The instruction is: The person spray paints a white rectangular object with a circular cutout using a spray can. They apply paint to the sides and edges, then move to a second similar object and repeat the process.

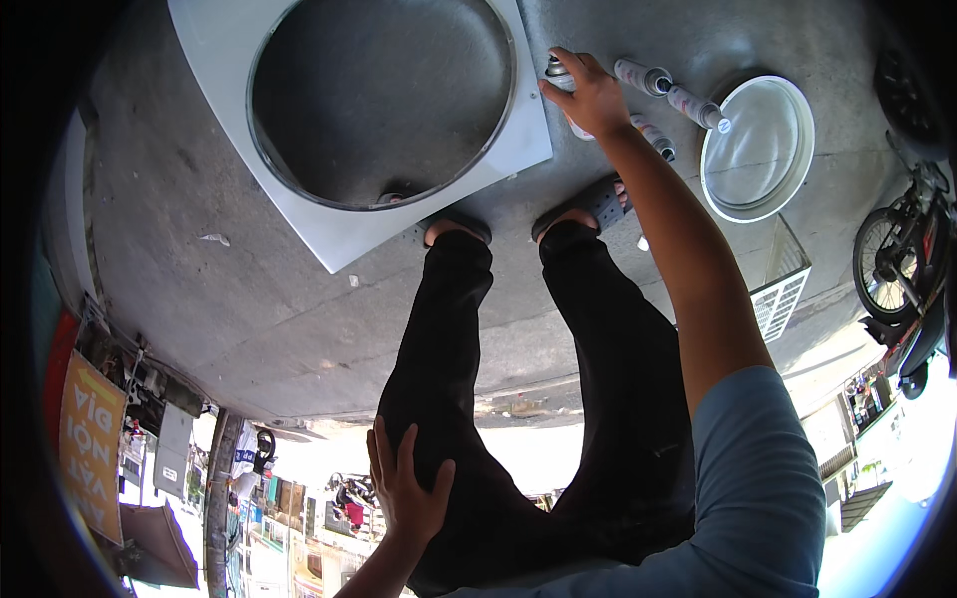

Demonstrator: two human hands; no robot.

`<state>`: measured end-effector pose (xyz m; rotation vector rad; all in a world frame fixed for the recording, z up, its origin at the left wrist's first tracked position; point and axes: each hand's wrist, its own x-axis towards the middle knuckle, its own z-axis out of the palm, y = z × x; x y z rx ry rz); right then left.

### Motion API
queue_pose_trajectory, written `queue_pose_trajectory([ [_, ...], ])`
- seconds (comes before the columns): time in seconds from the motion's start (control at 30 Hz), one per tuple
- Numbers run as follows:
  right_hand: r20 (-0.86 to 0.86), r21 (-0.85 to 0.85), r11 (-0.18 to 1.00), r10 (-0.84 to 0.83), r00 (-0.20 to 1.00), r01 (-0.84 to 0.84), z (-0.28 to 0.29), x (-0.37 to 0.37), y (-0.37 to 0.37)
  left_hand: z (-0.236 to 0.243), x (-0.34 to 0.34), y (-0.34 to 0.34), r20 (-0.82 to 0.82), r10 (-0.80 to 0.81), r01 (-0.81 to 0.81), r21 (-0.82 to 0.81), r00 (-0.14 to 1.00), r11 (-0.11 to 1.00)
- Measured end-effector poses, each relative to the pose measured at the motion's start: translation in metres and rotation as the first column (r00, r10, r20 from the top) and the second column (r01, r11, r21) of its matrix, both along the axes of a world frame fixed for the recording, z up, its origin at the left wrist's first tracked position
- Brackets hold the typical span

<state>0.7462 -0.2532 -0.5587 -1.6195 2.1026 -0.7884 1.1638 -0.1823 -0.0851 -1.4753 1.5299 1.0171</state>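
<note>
My right hand [592, 98] is wrapped round a spray can [559, 76], whose silver top shows past my fingers. It is just right of a white panel [324, 227] lying on the floor, with a big round opening edged by a raised rim. Part of another pale cylinder shows under my hand; I cannot tell whether it is the same can. Beside it lie several spray cans [638, 76] with pale bodies and dark bands. My left hand [409, 486] rests on my left thigh, fingers spread, holding nothing.
A white round ring-shaped tub or rim [805, 125] sits to the right on the grey concrete floor [179, 269]. Near my right arm stands a white slatted basket [783, 301]. A motorbike [892, 261] is parked far right. My sandalled feet stand close to the panel's near edge.
</note>
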Motion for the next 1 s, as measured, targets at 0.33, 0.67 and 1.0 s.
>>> queue_pose_trajectory([
  [0.33, -0.002, 0.124, 0.991, 0.041, 0.999, -0.040, 0.007, 0.014, 0.012, 0.001, -0.003, -0.004, -0.010, -0.006, 0.006, -0.003, 1.000, 1.000],
  [0.67, 0.074, 0.202, 0.978, 0.036, 0.997, -0.051, 0.027, 0.032, 0.035, 0.003, -0.005, -0.007, -0.020, -0.030, 0.030, -0.007, 0.999, 1.000],
  [1.0, 0.089, 0.148, 0.989, -0.006, 0.996, -0.007, 0.023, 0.024, 0.025, 0.002, -0.005, -0.008, -0.033, -0.030, 0.030, 0.000, 0.999, 1.000],
])
